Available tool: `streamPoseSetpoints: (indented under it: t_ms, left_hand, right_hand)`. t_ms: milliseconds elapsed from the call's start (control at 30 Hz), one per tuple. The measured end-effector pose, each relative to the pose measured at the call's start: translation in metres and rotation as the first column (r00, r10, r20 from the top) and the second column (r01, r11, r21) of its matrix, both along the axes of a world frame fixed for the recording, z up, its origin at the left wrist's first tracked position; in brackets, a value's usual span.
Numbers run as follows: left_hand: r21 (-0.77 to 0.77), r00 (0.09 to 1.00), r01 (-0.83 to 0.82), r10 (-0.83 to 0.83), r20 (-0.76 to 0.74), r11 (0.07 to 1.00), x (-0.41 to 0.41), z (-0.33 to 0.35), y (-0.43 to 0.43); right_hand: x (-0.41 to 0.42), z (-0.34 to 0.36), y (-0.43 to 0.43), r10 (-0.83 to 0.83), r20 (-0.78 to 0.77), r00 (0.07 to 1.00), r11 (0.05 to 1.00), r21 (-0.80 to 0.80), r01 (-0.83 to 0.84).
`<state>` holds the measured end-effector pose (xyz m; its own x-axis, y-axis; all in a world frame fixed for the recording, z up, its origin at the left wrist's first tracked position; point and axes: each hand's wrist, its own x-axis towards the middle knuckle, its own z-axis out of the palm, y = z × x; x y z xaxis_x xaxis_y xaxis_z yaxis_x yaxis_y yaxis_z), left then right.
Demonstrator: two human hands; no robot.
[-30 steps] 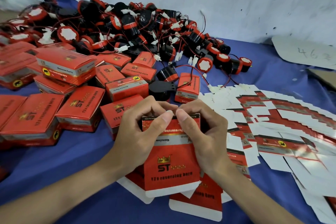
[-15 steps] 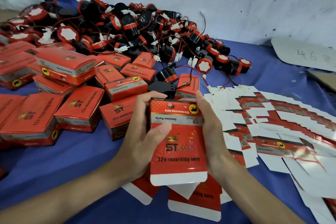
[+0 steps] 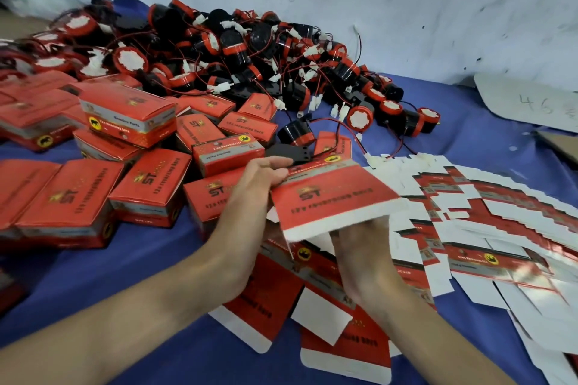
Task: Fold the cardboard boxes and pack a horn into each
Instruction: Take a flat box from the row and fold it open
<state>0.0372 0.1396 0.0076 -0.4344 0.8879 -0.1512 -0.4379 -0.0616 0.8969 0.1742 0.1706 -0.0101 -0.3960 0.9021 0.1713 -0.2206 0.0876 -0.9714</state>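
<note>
A red cardboard box (image 3: 331,197), partly folded and tilted, is held above the blue table. My left hand (image 3: 253,197) grips its left end, fingers curled over the top edge. My right hand (image 3: 359,253) is under its white near flap; its fingers are hidden behind the cardboard. A big heap of black-and-red horns (image 3: 237,50) with red wires lies at the back. One horn (image 3: 294,134) sits just beyond the held box. Flat box blanks (image 3: 344,331) lie under my hands.
Several folded red boxes (image 3: 125,119) are piled on the left. A fan of flat white-and-red blanks (image 3: 500,216) spreads over the right side. A grey card with written numbers (image 3: 531,103) lies at the far right by the white wall.
The box has swung from upright in front of me to tilted with its face up. My right hand dropped from its right side to beneath the near flap; my left stays on the left end.
</note>
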Motion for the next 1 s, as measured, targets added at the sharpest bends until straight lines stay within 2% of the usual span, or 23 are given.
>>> streamPoseSetpoints:
  t_ms: [33,100,133,200,267,300,433,500,533,633,733,800,867,900,933,1000]
  left_hand:
    - [0.101,1.0,-0.025,0.024,0.013,0.995,-0.001,0.0,-0.004]
    - [0.183,0.987,-0.002,0.031,-0.159,0.983,0.007,0.001,-0.014]
    - [0.193,0.955,-0.067,0.119,-0.272,0.979,0.01,-0.002,-0.019]
    - [0.257,0.81,0.042,0.118,-0.575,0.966,0.015,-0.007,-0.028]
    - [0.296,0.661,0.178,0.109,-0.742,0.938,0.02,-0.021,-0.03]
    - [0.281,0.635,0.225,0.078,-0.768,0.933,0.019,-0.025,-0.032]
    - [0.235,0.683,0.181,0.05,-0.729,0.955,0.019,-0.023,-0.028]
    - [0.233,0.64,0.189,0.06,-0.766,0.954,0.018,-0.024,-0.028]
    - [0.236,0.627,0.198,0.063,-0.777,0.951,0.017,-0.024,-0.028]
    - [0.25,0.667,0.165,0.079,-0.741,0.954,0.015,-0.022,-0.03]
    - [0.253,0.629,0.049,0.167,-0.759,0.966,0.012,-0.025,-0.029]
    - [0.233,0.555,0.026,0.18,-0.812,0.972,0.015,-0.027,-0.028]
    - [0.24,0.443,0.015,0.209,-0.872,0.971,0.015,-0.028,-0.028]
    - [0.248,0.389,0.011,0.224,-0.894,0.969,0.014,-0.029,-0.027]
    - [0.249,0.345,0.005,0.232,-0.909,0.969,0.013,-0.029,-0.026]
    - [0.242,0.308,-0.003,0.231,-0.923,0.97,0.01,-0.027,-0.026]
  right_hand:
    - [0.001,0.001,0.002,-0.038,0.01,0.999,0.999,-0.017,0.038]
    - [0.002,0.007,0.005,-0.032,0.058,0.998,0.999,-0.042,0.034]
    - [0.003,0.009,0.007,-0.017,0.086,0.996,0.998,-0.066,0.023]
    - [0.002,0.01,0.01,-0.007,0.132,0.991,0.991,-0.13,0.025]
    - [0.004,0.012,0.009,0.036,0.15,0.988,0.983,-0.181,-0.009]
    - [0.004,0.012,0.008,0.056,0.166,0.984,0.982,-0.188,-0.025]
    - [0.003,0.01,0.005,0.049,0.193,0.98,0.981,-0.193,-0.011]
    - [0.004,0.009,0.006,0.042,0.252,0.967,0.985,-0.175,0.002]
    - [0.005,0.01,0.007,0.081,0.275,0.958,0.987,-0.153,-0.039]
    - [0.012,0.019,0.009,0.165,0.27,0.949,0.986,-0.06,-0.154]
    - [0.016,0.027,0.028,0.03,0.135,0.99,0.997,0.067,-0.039]
    - [0.014,0.036,0.047,-0.045,0.117,0.992,0.99,0.136,0.029]
    - [0.0,0.042,0.07,-0.158,0.337,0.928,0.94,0.34,0.036]
    - [-0.011,0.046,0.082,-0.235,0.488,0.841,0.885,0.466,-0.024]
    - [-0.023,0.049,0.093,-0.313,0.598,0.738,0.812,0.571,-0.119]
    - [-0.048,0.052,0.107,-0.375,0.719,0.586,0.688,0.639,-0.344]
